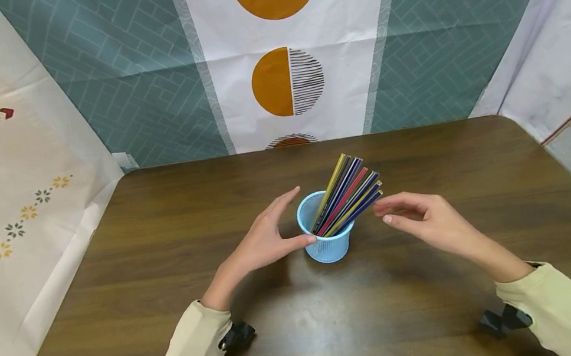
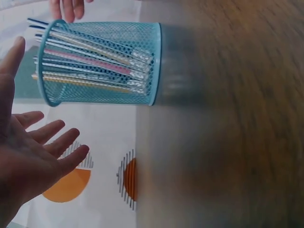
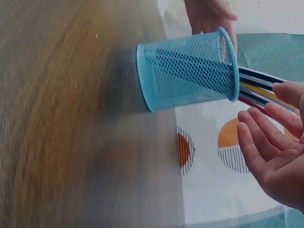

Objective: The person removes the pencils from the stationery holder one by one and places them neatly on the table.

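A light blue mesh pencil cup stands upright on the table, holding several pencils that lean to the right. Yellow, red, dark blue and grey barrels show above its rim. My left hand is at the cup's left side, thumb and fingers spread apart; in the left wrist view the fingers look straight and hold nothing. To the right of the pencils hovers my right hand, its fingers loosely bent and nothing in them. In the right wrist view, the fingers are beside the pencil ends; whether they touch is unclear.
The brown wooden table reaches back to a teal and white patterned cloth. A pale cloth with flower motifs hangs at the left, and white fabric is at the right.
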`<action>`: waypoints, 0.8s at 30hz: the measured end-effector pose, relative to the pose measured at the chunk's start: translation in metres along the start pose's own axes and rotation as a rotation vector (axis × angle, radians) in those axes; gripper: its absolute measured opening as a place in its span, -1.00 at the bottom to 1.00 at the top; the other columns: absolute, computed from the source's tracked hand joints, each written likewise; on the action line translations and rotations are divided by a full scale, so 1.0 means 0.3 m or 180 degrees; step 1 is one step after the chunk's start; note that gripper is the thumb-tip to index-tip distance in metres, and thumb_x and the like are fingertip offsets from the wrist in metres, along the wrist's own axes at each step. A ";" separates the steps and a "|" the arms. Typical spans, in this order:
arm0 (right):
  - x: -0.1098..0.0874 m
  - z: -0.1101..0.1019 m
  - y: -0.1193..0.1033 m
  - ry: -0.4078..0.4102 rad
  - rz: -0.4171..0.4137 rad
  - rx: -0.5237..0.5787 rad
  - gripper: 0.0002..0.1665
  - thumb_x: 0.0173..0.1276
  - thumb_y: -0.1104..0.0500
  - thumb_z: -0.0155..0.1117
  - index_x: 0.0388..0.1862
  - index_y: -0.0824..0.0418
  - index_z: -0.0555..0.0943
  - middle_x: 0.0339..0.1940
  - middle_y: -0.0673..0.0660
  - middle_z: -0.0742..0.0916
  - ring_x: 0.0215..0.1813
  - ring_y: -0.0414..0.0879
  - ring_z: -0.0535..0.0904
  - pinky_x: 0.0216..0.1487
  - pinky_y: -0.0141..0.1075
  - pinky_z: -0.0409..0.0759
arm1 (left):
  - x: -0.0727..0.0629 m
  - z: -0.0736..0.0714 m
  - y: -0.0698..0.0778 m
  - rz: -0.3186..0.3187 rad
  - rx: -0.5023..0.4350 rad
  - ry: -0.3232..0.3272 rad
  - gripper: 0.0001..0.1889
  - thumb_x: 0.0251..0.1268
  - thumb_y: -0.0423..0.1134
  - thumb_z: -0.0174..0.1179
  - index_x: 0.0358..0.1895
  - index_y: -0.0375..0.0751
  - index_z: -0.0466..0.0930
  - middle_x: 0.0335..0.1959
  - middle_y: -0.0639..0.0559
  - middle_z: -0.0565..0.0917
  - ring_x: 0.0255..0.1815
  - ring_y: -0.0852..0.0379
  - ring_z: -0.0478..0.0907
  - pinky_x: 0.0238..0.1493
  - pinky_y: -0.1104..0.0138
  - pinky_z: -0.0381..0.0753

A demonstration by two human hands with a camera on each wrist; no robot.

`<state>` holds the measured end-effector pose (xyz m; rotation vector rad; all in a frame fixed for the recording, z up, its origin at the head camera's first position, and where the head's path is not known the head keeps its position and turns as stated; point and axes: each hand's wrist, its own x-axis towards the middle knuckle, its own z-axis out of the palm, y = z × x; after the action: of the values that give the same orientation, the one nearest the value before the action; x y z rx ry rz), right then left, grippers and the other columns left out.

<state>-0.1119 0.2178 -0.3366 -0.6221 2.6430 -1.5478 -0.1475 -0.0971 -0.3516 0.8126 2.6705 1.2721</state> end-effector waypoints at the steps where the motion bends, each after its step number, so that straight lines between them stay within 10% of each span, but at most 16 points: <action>1: 0.003 0.005 -0.002 -0.0003 -0.0014 0.0041 -0.70 0.36 0.26 0.29 0.06 0.28 0.63 -0.05 0.13 0.73 -0.03 -0.22 0.64 -0.10 -0.44 0.59 | 0.005 0.003 -0.004 0.0011 -0.0023 -0.0025 -0.06 0.07 0.03 0.43 0.52 0.01 0.11 0.46 0.00 0.22 0.44 -0.02 0.16 0.33 -0.03 0.23; 24: 0.050 0.106 -0.006 0.0289 0.0030 0.0581 -0.78 0.25 0.33 0.38 -0.14 0.40 0.67 -0.24 0.09 0.76 -0.27 -0.14 0.68 -0.21 -0.34 0.65 | 0.065 0.030 -0.066 0.0232 -0.0932 -0.0447 -0.06 0.09 -0.18 0.44 0.51 -0.18 0.08 0.35 -0.17 0.36 0.25 -0.06 0.42 0.24 0.13 0.41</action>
<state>-0.1185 0.1853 -0.3484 -0.5402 2.5209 -1.8294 -0.1700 -0.0913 -0.3691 0.9236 2.2938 1.5136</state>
